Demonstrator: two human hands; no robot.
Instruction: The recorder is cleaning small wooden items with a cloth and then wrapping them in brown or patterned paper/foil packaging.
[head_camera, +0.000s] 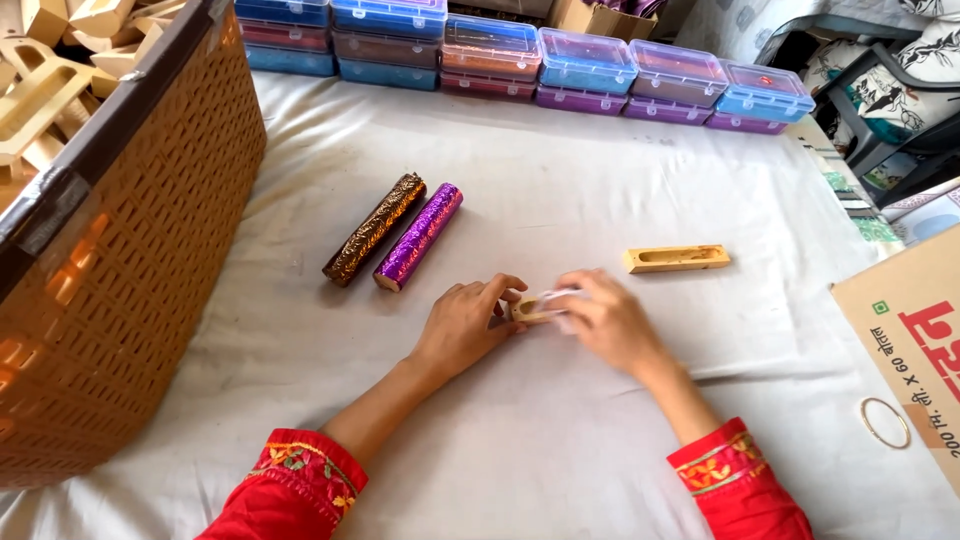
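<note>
Wood, pale and unfinished: a small oblong wooden block (527, 310) sits on the white cloth-covered table (600, 200), near the middle, pinned between both hands. Left hand (462, 325) lies knuckles-up, fingers curled around the block's left end, thumb side tucked against it. Right hand (605, 322) covers the right end; its fingers are bent close together over a scrap of thin white or clear wrapping (558, 297), though how firmly they pinch it I cannot tell. Red sleeves with embroidered cuffs on both arms.

Judging by its look, the block is light, stiff and not fragile; bare wood gives a fair grip. Its short ends, where the hands already sit, seem the natural hold, leaving the long faces free. The wrapping looks flimsy and likely to crease or tear.

Farther right, well apart from the hands, lies a second pale wooden block with a long slot cut in its top (677, 258). Far left of the hands, two foil-wrapped cylinders rest side by side, touching: one bronze-brown (373, 230), one shiny purple (417, 237). A brown woven plastic basket (150, 250) stands at the left edge, with more pale wooden pieces (50, 60) in it. Stacked lidded plastic boxes, blue, pink and purple (590, 70), line the far edge. A cardboard carton (900, 330) sits near right, a thin ring (884, 422) on it.
</note>
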